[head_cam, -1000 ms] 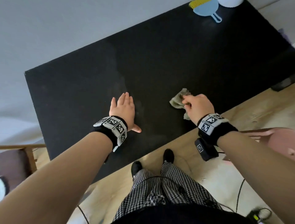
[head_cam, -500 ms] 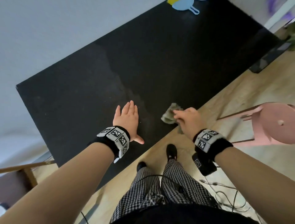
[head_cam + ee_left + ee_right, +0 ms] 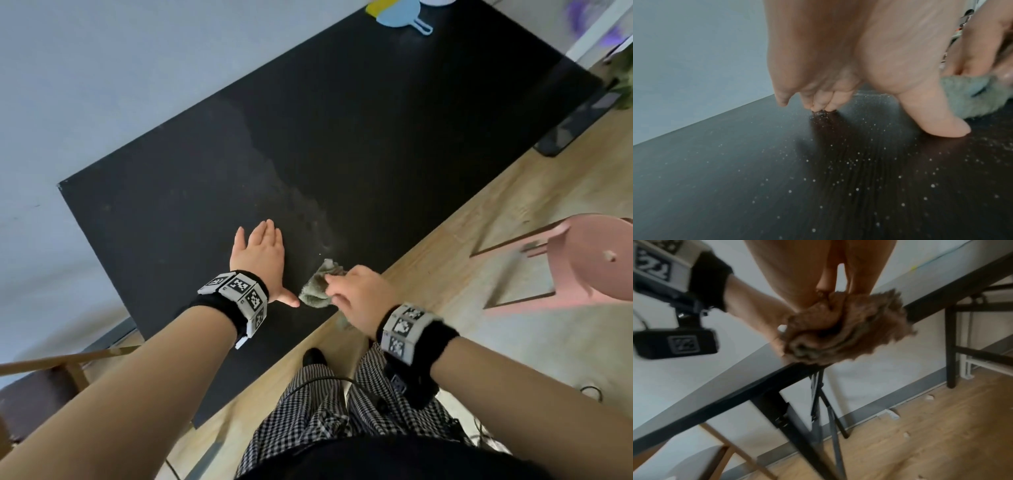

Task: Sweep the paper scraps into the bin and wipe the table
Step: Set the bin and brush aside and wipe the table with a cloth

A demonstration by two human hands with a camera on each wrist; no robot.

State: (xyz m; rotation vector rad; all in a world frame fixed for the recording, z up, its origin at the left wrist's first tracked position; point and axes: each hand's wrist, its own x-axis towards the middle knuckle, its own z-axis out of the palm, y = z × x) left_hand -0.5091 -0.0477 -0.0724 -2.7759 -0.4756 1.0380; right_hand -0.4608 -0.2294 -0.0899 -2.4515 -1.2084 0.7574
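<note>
My right hand [image 3: 356,294] grips a crumpled grey-green cloth [image 3: 318,286] at the near edge of the black table [image 3: 376,137]. In the right wrist view the cloth [image 3: 844,327] is bunched under curled fingers, right on the table edge. My left hand [image 3: 262,255] lies flat on the tabletop just left of the cloth, fingers straight, thumb stretched toward it. The left wrist view shows the fingertips [image 3: 822,107] and thumb pressing on the dark surface, which is speckled with fine pale dust, and the cloth [image 3: 970,97] at the right.
A blue dustpan with a yellow brush [image 3: 400,13] lies at the table's far end. A pink stool [image 3: 596,260] stands on the wooden floor to the right. A wooden chair [image 3: 41,383] sits at the left. Small paper scraps [image 3: 929,397] lie on the floor.
My right hand has dragged the cloth leftward and toward the near edge, ending close to my left thumb. The left hand has stayed flat on the table.
</note>
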